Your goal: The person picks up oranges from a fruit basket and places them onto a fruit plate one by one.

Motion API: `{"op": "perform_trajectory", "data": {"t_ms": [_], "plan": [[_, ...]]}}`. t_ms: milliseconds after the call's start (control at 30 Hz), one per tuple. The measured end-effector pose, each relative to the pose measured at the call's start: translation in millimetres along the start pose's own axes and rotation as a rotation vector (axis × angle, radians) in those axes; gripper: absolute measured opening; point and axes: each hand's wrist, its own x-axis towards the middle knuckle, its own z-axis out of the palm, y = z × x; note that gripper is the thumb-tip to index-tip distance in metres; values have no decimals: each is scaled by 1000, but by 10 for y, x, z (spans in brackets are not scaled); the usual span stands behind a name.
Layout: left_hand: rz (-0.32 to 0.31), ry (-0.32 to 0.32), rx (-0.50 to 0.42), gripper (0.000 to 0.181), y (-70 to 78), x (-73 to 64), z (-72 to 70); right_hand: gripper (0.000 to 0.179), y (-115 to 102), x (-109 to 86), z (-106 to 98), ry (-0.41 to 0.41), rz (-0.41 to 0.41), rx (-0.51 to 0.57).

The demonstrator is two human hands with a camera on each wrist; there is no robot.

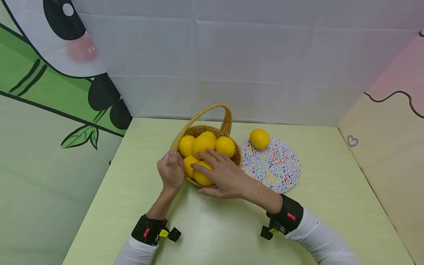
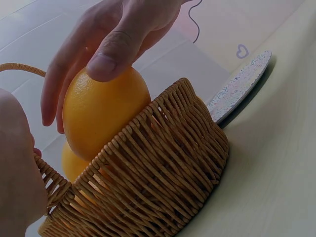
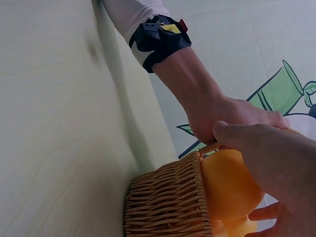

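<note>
A wicker basket (image 1: 238, 156) holds several yellow lemons (image 1: 203, 145) piled up to its rim. My left hand (image 1: 170, 170) grips the left base of its arched handle (image 1: 212, 107). Over the front of the basket, my right hand (image 1: 225, 176) has its fingers spread across the front lemon (image 1: 203, 177). In the left wrist view the thumb overlaps the top of that lemon (image 2: 103, 111), and the fingers reach past its far side. The right wrist view shows the thumb stretched out above the lemon (image 3: 229, 182), near my left hand (image 3: 217, 116).
Right of the basket lies a round mat (image 1: 275, 165) with a colourful speckled pattern. One lemon (image 1: 260, 138) sits on the mat's far left edge. The pale table (image 1: 331, 206) ends at a grey-white cloth backdrop (image 1: 251, 73) behind, with printed panels on both sides.
</note>
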Motion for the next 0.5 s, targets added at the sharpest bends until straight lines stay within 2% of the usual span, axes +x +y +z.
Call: {"op": "perform_trajectory", "data": {"t_ms": [500], "plan": [[-15, 7, -38, 68, 0, -2, 2, 68, 6, 10, 18, 17, -55, 11]]}}
